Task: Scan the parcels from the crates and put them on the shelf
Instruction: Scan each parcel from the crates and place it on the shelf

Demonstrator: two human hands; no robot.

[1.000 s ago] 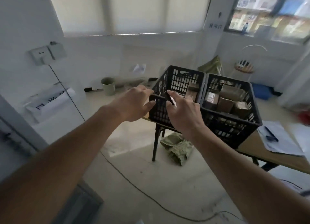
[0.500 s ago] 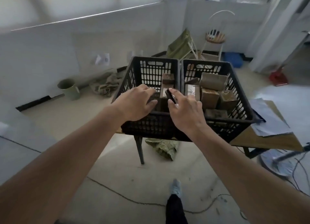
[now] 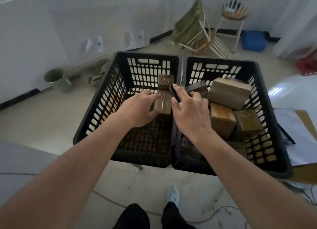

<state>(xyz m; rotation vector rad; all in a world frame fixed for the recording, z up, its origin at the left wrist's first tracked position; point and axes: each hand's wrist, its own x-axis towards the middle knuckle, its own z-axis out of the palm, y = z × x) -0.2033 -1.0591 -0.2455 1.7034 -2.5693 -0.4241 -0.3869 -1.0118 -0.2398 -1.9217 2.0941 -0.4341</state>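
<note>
Black perforated plastic crates sit side by side on the wooden desk (image 3: 303, 175), and the job looks barely under way for what is left in them: the left crate (image 3: 96, 126) holds only two brown taped cardboard parcels, while the right crate (image 3: 274, 160) has a jumbled heap of them, none seen being shelved, and no shelf is in view.

Nearest, both bare forearms reach in over the front rims. The left hand (image 3: 140, 108) is on the closer small parcel (image 3: 163, 103) in the left crate, thumb against its near lower corner and the other fingers curled over its left edge, a grasp forming or just made. The right hand (image 3: 187, 110) pinches a small black handheld scanner (image 3: 174, 94) between thumb and forefinger, its remaining fingers loosely bent above the divide between the crates.

Beyond, the second parcel (image 3: 165, 82) leans by the back wall of the left crate, and the large parcel (image 3: 229, 93) tops the right heap.
</note>
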